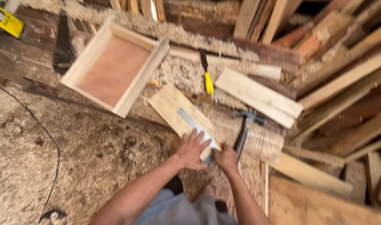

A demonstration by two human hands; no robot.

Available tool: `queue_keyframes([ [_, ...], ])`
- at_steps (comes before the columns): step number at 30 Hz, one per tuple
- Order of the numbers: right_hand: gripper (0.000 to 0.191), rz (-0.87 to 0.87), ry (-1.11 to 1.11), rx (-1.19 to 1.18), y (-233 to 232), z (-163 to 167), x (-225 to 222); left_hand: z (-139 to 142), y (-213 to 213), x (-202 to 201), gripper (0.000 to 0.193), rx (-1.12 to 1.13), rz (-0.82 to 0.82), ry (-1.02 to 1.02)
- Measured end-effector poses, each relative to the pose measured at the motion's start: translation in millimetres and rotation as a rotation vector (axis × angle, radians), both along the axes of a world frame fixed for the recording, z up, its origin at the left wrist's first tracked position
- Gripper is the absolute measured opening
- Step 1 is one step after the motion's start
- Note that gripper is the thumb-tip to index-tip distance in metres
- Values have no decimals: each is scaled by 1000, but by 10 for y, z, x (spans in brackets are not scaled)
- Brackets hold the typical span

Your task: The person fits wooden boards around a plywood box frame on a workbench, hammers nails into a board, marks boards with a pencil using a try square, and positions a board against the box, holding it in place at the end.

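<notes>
Head view: nearest the camera, two bare forearms reach forward over a floor thick with sawdust (94, 158). The left hand (193, 149) lies open, fingers spread, pressing flat on a metal ruler (198, 127) that rests along a pale board (180, 114). The board runs slantwise away from the hand, up and to the left, with the ruler's near end under the palm. The right hand (225, 158) is closed around a pencil (219, 146), its tip at the ruler's edge, just beside the left hand. Just right of the right hand a hammer (244, 129) lies with its head pointing away. Farther off, a yellow-handled tool (207, 77) lies in the shavings, with a second pale board (259, 96) to its right. A shallow wooden tray (115, 66) with a reddish bottom sits to the far left, and beyond it a handsaw (63, 41). Loose planks (344, 79) pile up at the far right.
</notes>
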State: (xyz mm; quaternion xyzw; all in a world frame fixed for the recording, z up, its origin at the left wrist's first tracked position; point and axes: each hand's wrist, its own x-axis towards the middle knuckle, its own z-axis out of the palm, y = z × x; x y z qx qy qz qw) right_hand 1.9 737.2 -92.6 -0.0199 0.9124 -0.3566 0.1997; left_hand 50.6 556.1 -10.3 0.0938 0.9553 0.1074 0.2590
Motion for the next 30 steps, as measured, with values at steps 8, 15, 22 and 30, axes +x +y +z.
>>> queue_keyframes([
  [8, 21, -496, -266, -522, 477, 517, -332, 293, -1154, -860, 144, 21, -303, 98],
  [15, 14, -807, -13, -728, 47, 1142, -878, 228, -1326, -1232, 133, -32, -586, 60],
  [22, 8, -757, 189, -1071, -195, 1829, -1246, 385, -1474, -1331, 129, 332, 507, 145],
  [30, 8, -824, -117, -861, -1107, 1419, -1162, 182, -1564, -1671, 129, 188, 1293, -78],
])
